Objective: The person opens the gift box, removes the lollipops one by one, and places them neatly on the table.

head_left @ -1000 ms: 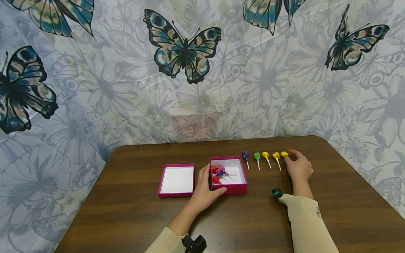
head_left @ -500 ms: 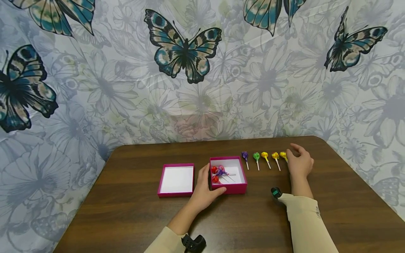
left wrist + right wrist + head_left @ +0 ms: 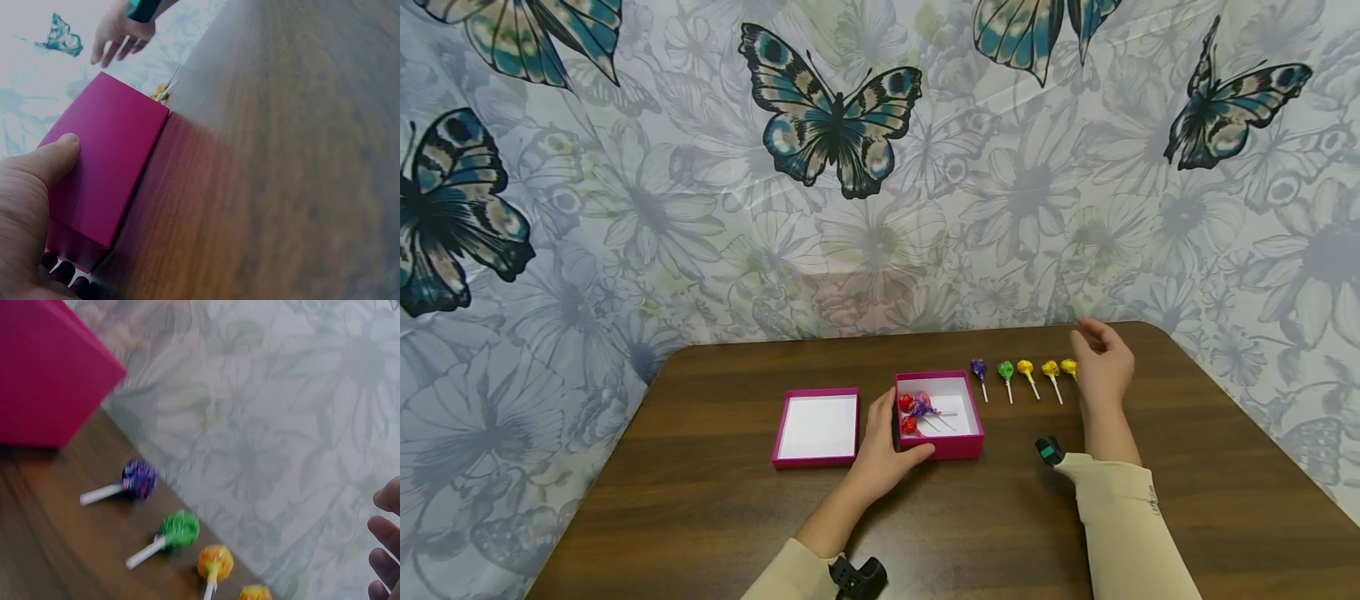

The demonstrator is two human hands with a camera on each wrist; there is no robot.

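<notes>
My left hand (image 3: 877, 458) holds the pink box (image 3: 943, 448) at its near left corner, the thumb against the front wall and the fingers along the left side. Inside lie several lollipops, red ones (image 3: 908, 425) and a purple one (image 3: 921, 408) among them. To the right of the box runs a row on the table: a purple lollipop (image 3: 977, 367), a green lollipop (image 3: 1005, 369) and three yellow ones (image 3: 1026, 367). Raised over the row's right end is my right hand (image 3: 1105, 375), holding nothing, its fingers loosely bent; it partly hides the last yellow lollipop (image 3: 1069, 366).
A pink-edged lid (image 3: 815, 427), white inside, lies left of the box beyond my left hand. The brown wooden table (image 3: 700, 500) ends just behind the lollipop row, where a butterfly-print cloth (image 3: 880, 250) hangs.
My right hand has let go of the rightmost yellow lollipop, now lying at the row's end, and has lifted up and away from it. The left hand and box have stayed put.
</notes>
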